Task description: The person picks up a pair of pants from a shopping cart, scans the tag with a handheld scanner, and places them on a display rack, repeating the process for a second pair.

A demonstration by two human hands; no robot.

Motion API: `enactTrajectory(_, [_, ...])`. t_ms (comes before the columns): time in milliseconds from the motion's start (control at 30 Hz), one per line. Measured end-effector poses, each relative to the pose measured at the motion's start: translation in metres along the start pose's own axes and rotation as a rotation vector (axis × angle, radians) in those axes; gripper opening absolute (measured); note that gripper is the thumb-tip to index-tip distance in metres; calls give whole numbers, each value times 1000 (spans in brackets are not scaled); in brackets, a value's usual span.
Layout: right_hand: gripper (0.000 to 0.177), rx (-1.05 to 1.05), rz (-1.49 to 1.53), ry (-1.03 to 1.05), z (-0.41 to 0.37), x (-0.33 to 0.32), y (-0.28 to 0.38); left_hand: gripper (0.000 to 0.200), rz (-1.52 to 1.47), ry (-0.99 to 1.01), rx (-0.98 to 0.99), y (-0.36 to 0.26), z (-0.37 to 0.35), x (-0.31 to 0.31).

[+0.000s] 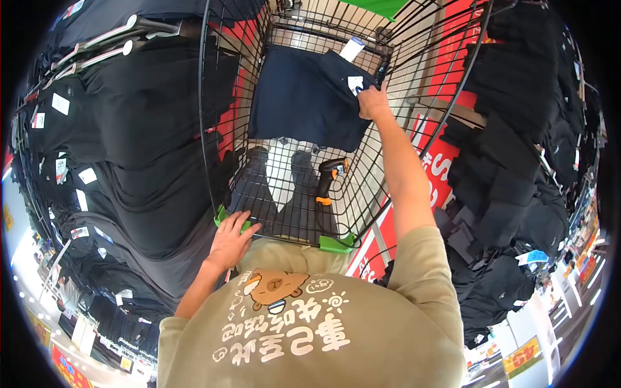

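Wire cart (291, 236), person standing at its near end. Right hand (373, 103) reaches deep into the cart and is closed on the upper edge of a navy garment (301, 97), fingers pinched just beside a white tag (355, 84). The garment hangs spread against the cart's far end, above the cart floor. Left hand (229, 242) lies open, fingers spread, palm down on the cart's near-left corner, touching the green corner guard (223, 218) there. A black-and-orange handheld scanner (328, 178) lies on the cart floor, toward the right wall, well apart from both hands. Racks of black garments (142, 129) hang close along the cart's left side. A red sign (440, 161) shows through the right wall.
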State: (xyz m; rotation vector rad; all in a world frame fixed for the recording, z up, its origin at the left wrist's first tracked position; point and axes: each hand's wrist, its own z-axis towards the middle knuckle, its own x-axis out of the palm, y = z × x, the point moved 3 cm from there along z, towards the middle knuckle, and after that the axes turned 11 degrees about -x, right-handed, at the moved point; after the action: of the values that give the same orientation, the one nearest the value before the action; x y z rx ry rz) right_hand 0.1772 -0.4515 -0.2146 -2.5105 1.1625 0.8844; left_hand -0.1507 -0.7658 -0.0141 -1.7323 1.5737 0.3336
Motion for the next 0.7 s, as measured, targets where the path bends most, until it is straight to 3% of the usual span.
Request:
enactTrajectory(33, [44,-6,-2,-1,3,0,2,53,-1,0,-6,0,0,-1])
enactTrajectory(100, [57,-187,335,78,1,2,14,49,20,8,-9,0,0,-1])
enactTrajectory(233, [56,-442,422,-195,-7,-8,68,48,22,-4,-3,2,-1,3])
enactTrajectory(467, [36,-316,414,-247,-21,-12,106,48,-1,-47,10,-1,1,-3])
enactTrajectory(633, [40,-154,252,-243,-31,-18,89,50,-1,-92,6,-1,-1,-6])
enactTrajectory(700, [39,14,169,-406,-46,-17,80,50,-15,-91,22,0,0,-5])
